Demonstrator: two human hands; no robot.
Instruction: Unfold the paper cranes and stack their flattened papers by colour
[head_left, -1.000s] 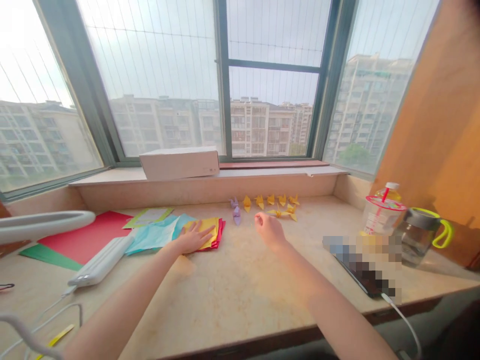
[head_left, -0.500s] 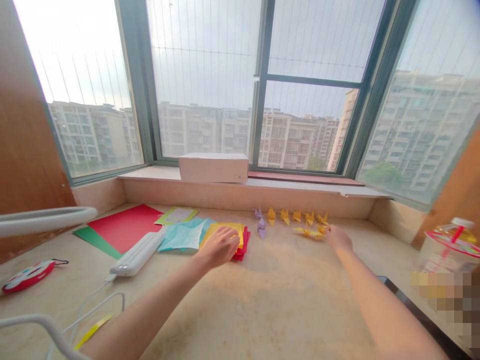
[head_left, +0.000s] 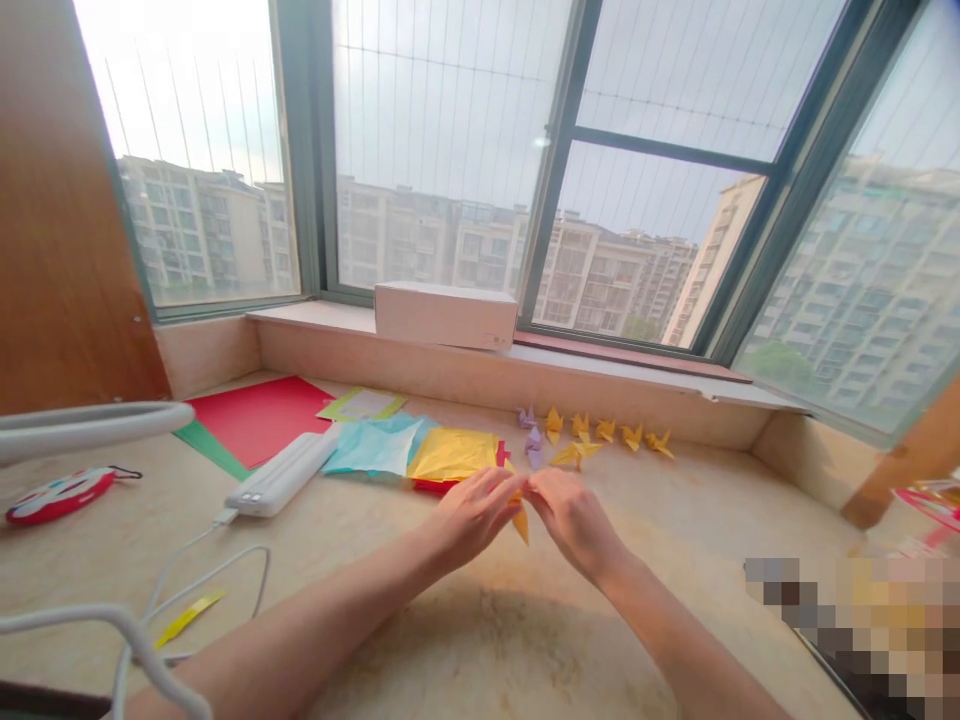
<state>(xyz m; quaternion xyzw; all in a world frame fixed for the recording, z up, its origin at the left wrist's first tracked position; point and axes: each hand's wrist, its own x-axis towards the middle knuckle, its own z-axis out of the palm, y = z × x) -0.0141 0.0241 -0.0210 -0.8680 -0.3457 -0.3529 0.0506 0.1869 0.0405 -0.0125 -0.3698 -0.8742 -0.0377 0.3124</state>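
Between my two hands hangs a yellow folded paper crane [head_left: 521, 522], mostly covered by the fingers. My left hand [head_left: 474, 512] is closed on its left side, and my right hand [head_left: 571, 518] pinches it from the right. Just beyond them, another yellow paper crane [head_left: 576, 454] with spread wings stands on the stone sill. Behind that runs a row of small yellow cranes [head_left: 606, 430], with two purple cranes [head_left: 533, 447] at its left end. Left of the hands lies a yellow paper packet [head_left: 454, 453] on top of red paper [head_left: 435, 487].
A light-blue packet [head_left: 371, 447], a white power bank [head_left: 281, 475] with a cable, and red sheets [head_left: 266, 418] lie to the left. A red-and-white pouch [head_left: 64, 495] is farther left. The white box [head_left: 446, 316] sits on the window ledge. A pink-rimmed cup [head_left: 930, 510] stands at right.
My right hand has moved left from the crane row, bringing a yellow crane to the middle. My left hand has come off the paper packet and meets it there. The view has tilted.
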